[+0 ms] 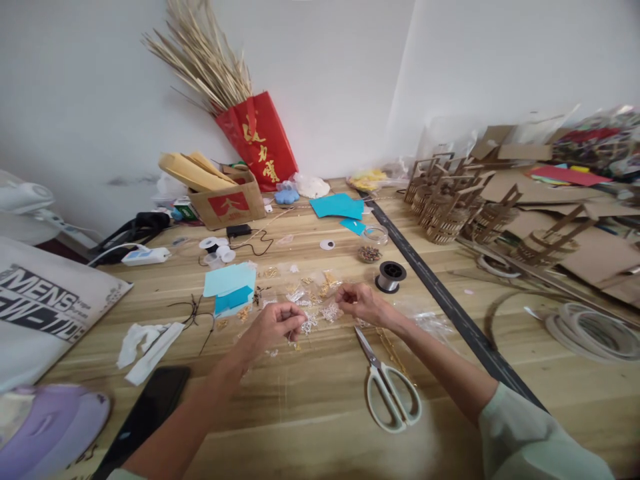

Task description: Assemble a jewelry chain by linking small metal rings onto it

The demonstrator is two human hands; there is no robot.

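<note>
A: Where's the work?
B: Mid-table, at the silver pieces (pixel 310 323). Take them as the clock's centre, twelve towards the wall. Gold pieces (pixel 327 283) lie at one.

A: Step in hand?
B: My reading: fine fingertip handling of very small parts, both hands at the pile. Scissors (pixel 387 393) lie idle at four, points up towards the right hand (pixel 367 303). Wire spool (pixel 390 277) stands at two, untouched.

A: What does the next move call for?
B: I'd say steady tips, light pressure, a close eye. Parts this small could slip or scatter.

A: Pose?
B: Left hand (pixel 277 325) at nine, just beside the pieces; forearm slants in from seven. Thumb and forefinger point inward, towards three. Right hand at about half past two, knuckles up, fingers curled down and inward towards nine; its forearm runs in from four, pale green sleeve (pixel 530 433) at the elbow. Hands near each other, not touching.

A: Fingers?
B: Left thumb and forefinger drawn close at the tips. Right fingertips bunched likewise. Whether either pair is clamped on a part or a thread: too fine, cannot tell.
</note>
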